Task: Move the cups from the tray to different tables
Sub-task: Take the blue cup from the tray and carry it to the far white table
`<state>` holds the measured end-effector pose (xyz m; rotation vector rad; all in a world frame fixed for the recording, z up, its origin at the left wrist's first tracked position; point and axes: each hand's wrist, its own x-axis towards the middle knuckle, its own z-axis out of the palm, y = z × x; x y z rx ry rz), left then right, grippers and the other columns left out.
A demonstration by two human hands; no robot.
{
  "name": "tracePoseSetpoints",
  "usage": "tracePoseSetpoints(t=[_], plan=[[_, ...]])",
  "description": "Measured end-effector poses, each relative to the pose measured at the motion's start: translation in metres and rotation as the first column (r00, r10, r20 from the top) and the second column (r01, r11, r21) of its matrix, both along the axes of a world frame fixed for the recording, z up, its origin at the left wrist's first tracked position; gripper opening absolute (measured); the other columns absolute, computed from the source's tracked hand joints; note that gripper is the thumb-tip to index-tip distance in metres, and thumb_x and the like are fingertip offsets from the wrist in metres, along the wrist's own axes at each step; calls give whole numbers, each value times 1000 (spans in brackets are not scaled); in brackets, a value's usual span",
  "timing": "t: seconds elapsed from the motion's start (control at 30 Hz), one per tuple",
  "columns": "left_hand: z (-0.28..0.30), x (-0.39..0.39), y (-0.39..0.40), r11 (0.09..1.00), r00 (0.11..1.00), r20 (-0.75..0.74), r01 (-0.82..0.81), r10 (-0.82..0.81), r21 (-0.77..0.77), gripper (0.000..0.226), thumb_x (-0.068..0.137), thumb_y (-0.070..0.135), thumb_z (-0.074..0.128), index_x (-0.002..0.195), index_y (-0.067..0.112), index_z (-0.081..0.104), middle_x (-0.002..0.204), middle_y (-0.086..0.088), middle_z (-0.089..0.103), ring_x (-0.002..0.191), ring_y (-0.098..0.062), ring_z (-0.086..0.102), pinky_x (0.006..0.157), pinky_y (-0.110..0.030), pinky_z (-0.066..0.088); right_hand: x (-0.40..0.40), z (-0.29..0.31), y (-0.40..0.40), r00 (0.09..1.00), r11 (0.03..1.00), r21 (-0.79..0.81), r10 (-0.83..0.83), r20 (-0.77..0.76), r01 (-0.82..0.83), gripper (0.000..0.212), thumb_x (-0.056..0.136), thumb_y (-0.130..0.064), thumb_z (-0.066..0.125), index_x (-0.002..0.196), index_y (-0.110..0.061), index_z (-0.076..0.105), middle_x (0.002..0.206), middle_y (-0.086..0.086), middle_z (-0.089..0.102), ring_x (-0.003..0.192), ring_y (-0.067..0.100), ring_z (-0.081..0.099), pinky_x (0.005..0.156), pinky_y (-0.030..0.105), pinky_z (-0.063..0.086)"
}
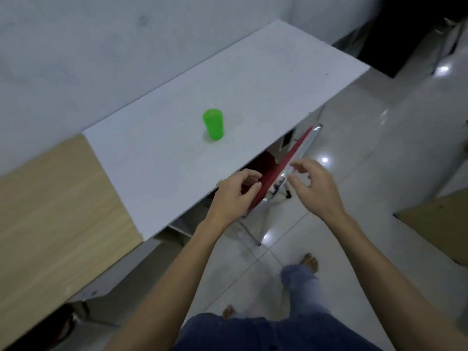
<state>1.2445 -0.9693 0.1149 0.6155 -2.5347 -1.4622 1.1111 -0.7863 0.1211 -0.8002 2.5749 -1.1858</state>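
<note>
A green cup stands mouth down near the middle of a white table, alone on it. My left hand hovers over the table's near edge with its fingers curled loosely and nothing in them. My right hand hangs beside it over the floor, fingers spread and empty. Both hands are well short of the cup. No tray is in view.
A red chair with a chrome frame is tucked under the white table, just beneath my hands. A wooden table adjoins at the left and another wooden surface sits at the right. A glossy tiled floor lies between them.
</note>
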Motion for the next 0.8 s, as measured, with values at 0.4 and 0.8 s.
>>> tracePoseSetpoints(t=[0.4,0.8], plan=[[5,-323,151,954,958,-33,280,-284,-104,22,98,29,67,118,22,73,112,6,75,106,-6,69,95,-27,55,-256,-4,191,980,971,158,-191,61,179,35,93,-43,61,123,-25,65,113,-7,65,102,10,61,91,41,55],[-72,-593,254,815,807,151,579,-571,-17,19,100,29,66,117,23,72,105,6,73,100,-9,69,88,-29,56,-480,-49,321,876,874,220,-466,123,434,32,97,-32,65,124,-16,66,111,2,67,102,20,62,85,34,49]])
